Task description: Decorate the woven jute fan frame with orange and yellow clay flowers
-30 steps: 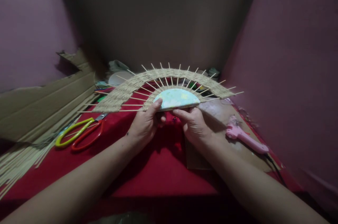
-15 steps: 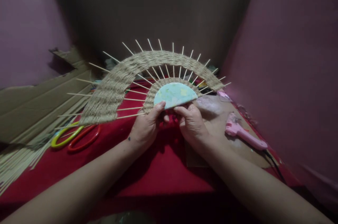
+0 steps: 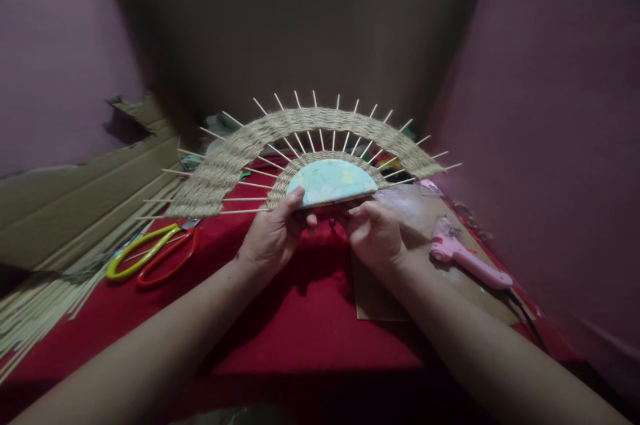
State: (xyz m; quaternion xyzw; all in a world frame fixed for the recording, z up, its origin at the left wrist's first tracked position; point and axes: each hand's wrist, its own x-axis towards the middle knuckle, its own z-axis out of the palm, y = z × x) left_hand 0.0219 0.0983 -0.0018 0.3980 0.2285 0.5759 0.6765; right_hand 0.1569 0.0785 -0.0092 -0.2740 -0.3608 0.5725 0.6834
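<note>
Both hands are at a half-round woven fan, raised above the table. Thin pale sticks spread from its centre through an outer band of tan cord, with a narrower woven band around a pale blue-green half disc. My left hand grips the lower left of the half disc, thumb on its face and fingers behind. Under the straight edge, right of centre, my right hand is curled with its thumb and fingertips against the edge. The fingers behind the fan are partly hidden.
Scissors with yellow and red handles lie left on the red cloth. Beyond are loose sticks and cardboard. At right, a pink glue gun with a cord rests on a brown board. Walls stand on both sides.
The fan has shifted slightly right and looks flatter, its top lower in view. My right thumb has slid below the straight edge, and that hand is more curled. The view has shifted a little.
</note>
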